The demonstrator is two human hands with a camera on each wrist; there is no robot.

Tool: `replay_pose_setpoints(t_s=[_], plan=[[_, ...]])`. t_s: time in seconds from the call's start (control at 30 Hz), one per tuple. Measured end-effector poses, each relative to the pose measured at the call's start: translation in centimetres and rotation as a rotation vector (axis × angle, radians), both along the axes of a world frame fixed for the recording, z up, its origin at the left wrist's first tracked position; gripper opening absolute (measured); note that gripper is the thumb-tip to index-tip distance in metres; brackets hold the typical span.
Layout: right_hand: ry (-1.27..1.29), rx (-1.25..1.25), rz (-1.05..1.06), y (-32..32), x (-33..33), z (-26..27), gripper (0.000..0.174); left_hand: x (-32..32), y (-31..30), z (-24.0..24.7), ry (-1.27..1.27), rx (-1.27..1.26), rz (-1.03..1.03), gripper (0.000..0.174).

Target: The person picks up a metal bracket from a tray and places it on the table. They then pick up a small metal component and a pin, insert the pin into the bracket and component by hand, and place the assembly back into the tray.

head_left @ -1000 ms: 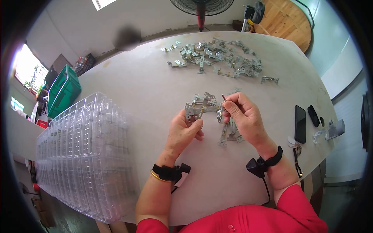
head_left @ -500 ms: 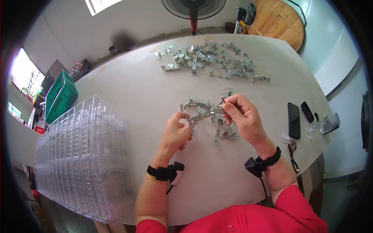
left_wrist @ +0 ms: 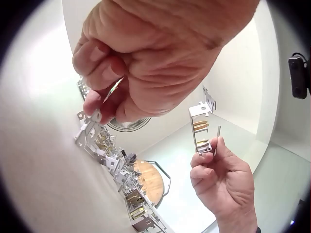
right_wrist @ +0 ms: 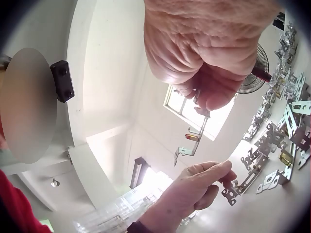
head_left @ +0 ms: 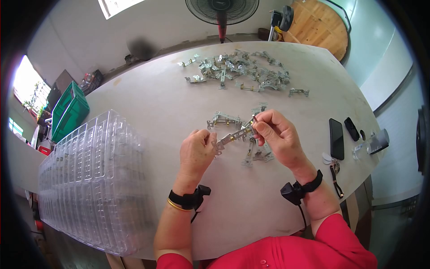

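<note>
My right hand [head_left: 278, 134] pinches a metal bracket [head_left: 235, 136] with brass strips by one end, together with a thin metal rod [left_wrist: 218, 133]. The bracket's other end reaches toward my left hand [head_left: 197, 151], and in the left wrist view it stands free of those fingers. My left hand has curled fingers, with a thin shiny metal piece [left_wrist: 114, 89] between them. Just below its fingertips lies another bracket [left_wrist: 87, 132]. More loose brackets [head_left: 225, 119] lie on the table under and behind both hands.
A large heap of similar brackets [head_left: 251, 69] lies at the table's far side. Clear plastic trays [head_left: 96, 188] stand stacked on the left, with a green crate [head_left: 70, 112] behind. On the right lie a phone [head_left: 337, 139], a black case [head_left: 351, 129], keys [head_left: 332, 161] and a clear cup [head_left: 374, 142].
My left hand has come away from the held bracket's end, turning its back upward and shifting left. The right hand keeps the bracket and rod, the bracket now tilted more. The view has shifted slightly.
</note>
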State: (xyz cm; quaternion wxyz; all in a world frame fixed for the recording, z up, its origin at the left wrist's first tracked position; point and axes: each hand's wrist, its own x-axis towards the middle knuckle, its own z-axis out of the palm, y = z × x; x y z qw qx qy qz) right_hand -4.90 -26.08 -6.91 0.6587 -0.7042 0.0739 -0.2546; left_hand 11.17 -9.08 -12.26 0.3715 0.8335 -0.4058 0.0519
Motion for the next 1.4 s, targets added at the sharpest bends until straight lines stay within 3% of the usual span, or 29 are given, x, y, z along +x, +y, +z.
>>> replay_pose_setpoints(t_s=[0.03, 0.1, 0.13, 0.2, 0.23, 0.3, 0.33, 0.4, 0.63, 0.7, 0.77, 0.9, 1.4], plan=[[-0.009, 0.001, 0.023, -0.1, 0.0, -0.1, 0.011, -0.1, -0.1, 0.3, -0.001, 0.000, 0.001, 0.038], [-0.019, 0.005, 0.047, -0.2, 0.1, -0.2, 0.010, -0.6, -0.1, 1.5, 0.591, -0.175, 0.021, 0.039], [-0.011, 0.001, 0.060, -0.3, 0.1, -0.1, 0.010, -0.4, 0.0, 1.8, 0.590, -0.172, 0.024, 0.039], [-0.002, 0.000, 0.078, -0.4, 0.3, 0.1, 0.010, 0.0, 0.4, 2.1, 1.015, -0.305, -0.241, 0.044], [-0.004, -0.018, 0.104, -0.3, 0.4, 0.3, 0.010, 0.1, 0.4, 2.0, 1.015, -0.305, -0.235, 0.044], [-0.005, -0.034, 0.133, -0.5, 0.7, 0.2, 0.009, 0.0, 0.2, 1.5, 1.328, -0.355, -0.462, 0.051], [-0.005, -0.071, 0.148, -0.6, 0.8, 0.0, 0.009, -0.1, 0.1, 1.4, 1.328, -0.354, -0.458, 0.051], [-0.005, -0.106, 0.161, -0.7, 0.9, -0.2, 0.009, -0.4, 0.0, 1.3, 1.483, -0.367, -0.645, 0.053], [-0.007, -0.157, 0.153, -0.6, 1.2, -0.7, 0.004, -0.6, 0.2, 1.2, 1.545, -0.324, -0.732, 0.047], [-0.029, -0.178, 0.138, -0.6, 1.4, -0.9, 0.003, -0.9, 0.0, 1.2, 1.491, -0.361, -0.683, 0.039], [-0.072, -0.320, -0.052, -0.8, 1.5, -1.2, 0.003, -1.1, -0.4, 0.8, 1.473, -0.410, -0.587, 0.036], [0.071, -0.197, -0.065, -1.2, 0.8, -0.2, 0.006, -0.8, -0.5, 0.2, 1.347, -0.507, -0.431, 0.030], [0.225, -0.222, -0.089, 0.1, 0.5, -0.3, 0.010, -2.3, -0.8, 1.3, 1.021, -0.506, -0.324, 0.027]])
